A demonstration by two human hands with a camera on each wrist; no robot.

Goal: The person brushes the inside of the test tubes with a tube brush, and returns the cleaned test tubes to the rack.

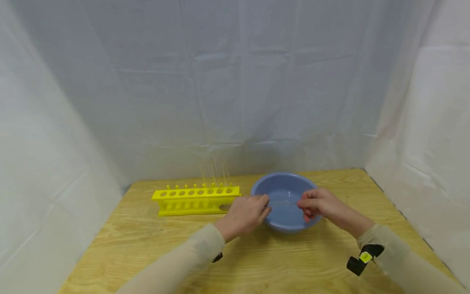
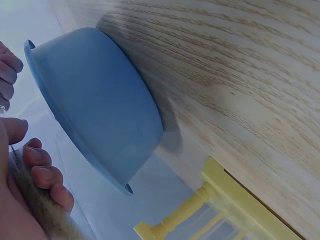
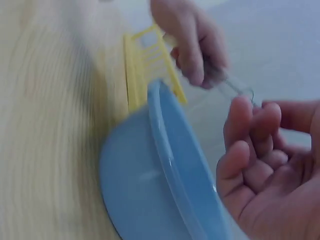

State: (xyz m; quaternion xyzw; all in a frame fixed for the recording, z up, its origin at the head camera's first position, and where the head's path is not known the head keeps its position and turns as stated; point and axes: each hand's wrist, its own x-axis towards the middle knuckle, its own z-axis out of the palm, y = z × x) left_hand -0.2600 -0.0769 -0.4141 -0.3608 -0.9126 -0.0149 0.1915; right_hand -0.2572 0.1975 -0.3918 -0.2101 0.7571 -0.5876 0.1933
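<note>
White sheets hang behind and on both sides of the wooden surface in front of you. Your left grip is closed round the brown bristles of a brush. Your right grip is narrow, thumb and forefinger pinching the end of a thin stem that stretches between your two grips, its other end reaching your left fingers; you cannot tell whether its middle part is looped wire or clear glass. The stem lies level above the blue basin, your left grip by the near left rim, your right over the right side. Pale sleeves cover your forearms, and a black device is strapped at your right wrist. Just left of the basin stands a yellow rack, partly behind your left grip. Several clear tubes rise, slightly tilted, from its back edge toward the right end; their lower ends are too faint to place.
</note>
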